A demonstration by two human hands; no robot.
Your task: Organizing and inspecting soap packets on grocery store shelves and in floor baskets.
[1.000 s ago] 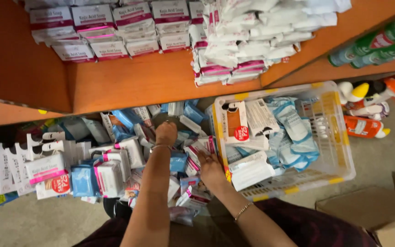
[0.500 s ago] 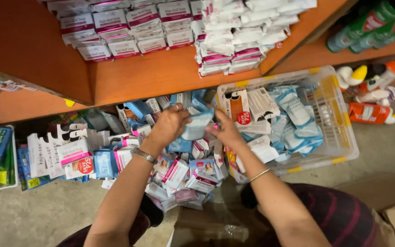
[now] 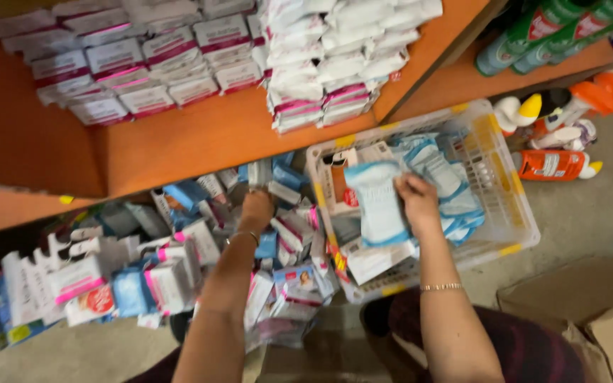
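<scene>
Right hand (image 3: 414, 200) has a pale blue-and-white soft packet (image 3: 379, 202) pinched by its right edge, fingers closed on it, held up just over the white wire basket (image 3: 516, 234). Packet sits above the basket's left half, tilted a bit, not resting on anything I can see.

Left hand (image 3: 257, 208) is down in the heap of small packets (image 3: 179, 273) on the floor, under the lower orange shelf (image 3: 200, 142). Fingers curled into the pile; whether it actually grips one, cannot tell, blurred. Thin bracelet on each wrist.

Basket holds plenty more of the same blue-white packs plus some white cartons with red marks, so it looks far from emptied. Floor heap is mixed: pink-and-white boxes, blue packs, all loose and overlapping, no rows yet. My read: sorting is mid-way at best, one packet in hand, most stock unplaced.

Shelf above carries stacked white-and-pink packs (image 3: 129, 67), neat on the left, a taller stack at the middle. Right of the basket, spray bottles (image 3: 558, 135) lie and stand on the floor, orange, white and yellow caps; green bottles (image 3: 540, 32) on the shelf above them. Cardboard box (image 3: 597, 312) at lower right, near the person's knee.
</scene>
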